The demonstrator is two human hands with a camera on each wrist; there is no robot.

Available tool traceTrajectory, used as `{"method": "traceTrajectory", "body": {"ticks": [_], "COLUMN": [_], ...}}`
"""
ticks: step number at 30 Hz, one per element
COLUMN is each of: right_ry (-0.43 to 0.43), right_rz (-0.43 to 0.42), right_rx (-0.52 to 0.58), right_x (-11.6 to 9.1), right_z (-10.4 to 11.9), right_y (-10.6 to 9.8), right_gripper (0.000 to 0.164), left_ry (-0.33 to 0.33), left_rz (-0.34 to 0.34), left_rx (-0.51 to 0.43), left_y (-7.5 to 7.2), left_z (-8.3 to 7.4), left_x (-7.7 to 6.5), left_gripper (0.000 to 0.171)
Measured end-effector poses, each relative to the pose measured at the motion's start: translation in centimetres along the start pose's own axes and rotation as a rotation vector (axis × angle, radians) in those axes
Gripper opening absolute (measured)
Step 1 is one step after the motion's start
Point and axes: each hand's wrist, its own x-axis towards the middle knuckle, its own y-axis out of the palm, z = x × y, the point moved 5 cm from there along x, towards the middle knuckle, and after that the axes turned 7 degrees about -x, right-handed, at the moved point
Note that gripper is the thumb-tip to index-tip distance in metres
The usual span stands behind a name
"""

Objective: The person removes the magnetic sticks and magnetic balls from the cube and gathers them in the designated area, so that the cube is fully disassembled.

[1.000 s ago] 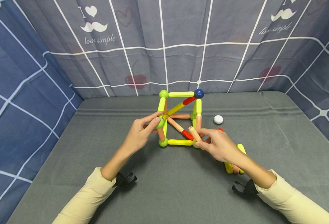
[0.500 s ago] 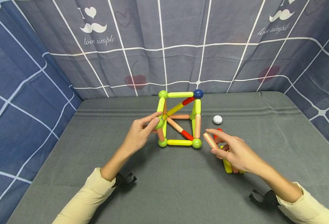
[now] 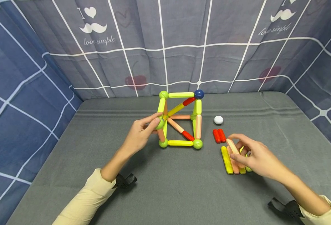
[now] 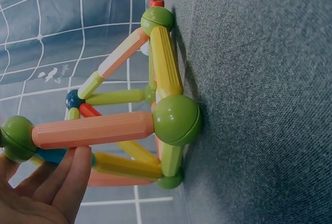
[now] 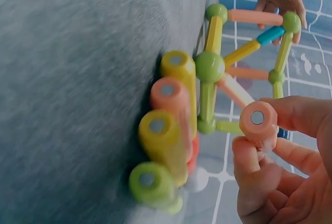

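A cube-like frame of magnetic sticks and balls stands mid-table, with a yellow stick along its front bottom edge. My left hand pinches the green ball at its upper front left corner, where a peach stick runs down to a lower ball. A dark blue ball forms the back right top corner. Off to the right, my right hand holds a loose peach magnetic stick between thumb and fingers, over a row of sticks. Its round end with a metal disc faces the right wrist camera.
Beneath the right hand lie several sticks side by side, a yellow stick leftmost and a green stick at the other end. Two short red sticks and a white ball lie behind them. A grid-patterned curtain borders the table.
My right hand has drawn back from the frame's front right corner, carrying the peach stick rightward to above the loose sticks. My left hand has stayed on the green ball.
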Motion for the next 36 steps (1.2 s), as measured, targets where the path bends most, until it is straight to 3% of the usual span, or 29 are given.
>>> {"method": "traceTrajectory", "body": {"ticks": [5,11,18,23,36], "right_ry": [0.05,0.141,0.174,0.197,0.173], "right_rz": [-0.053,-0.039,0.028,0.093,0.111], "right_rx": [-0.047,-0.073,-0.067,-0.015,-0.044], "right_x": [-0.9,-1.6,-2.0,-2.1,-2.1], "right_z": [-1.4,-3.9,-5.6,-6.1,-6.2], "right_y": [-0.8,-1.5,-1.1,-0.7,-0.6], "right_gripper": [0.048,0.048,0.046,0.045,0.039], "left_ry": [0.003,0.007,0.005,0.006,0.005], "left_rz": [0.002,0.007,0.002,0.0,0.005], "left_rx": [0.006,0.001,0.021,0.023,0.019], "left_y": [-0.1,0.0,-0.1,-0.1,0.0], "left_z": [0.0,0.0,-0.1,-0.1,0.0], "left_x": [0.0,0.0,0.0,0.0,0.0], "left_gripper": [0.037,0.036,0.037,0.037,0.037]}}
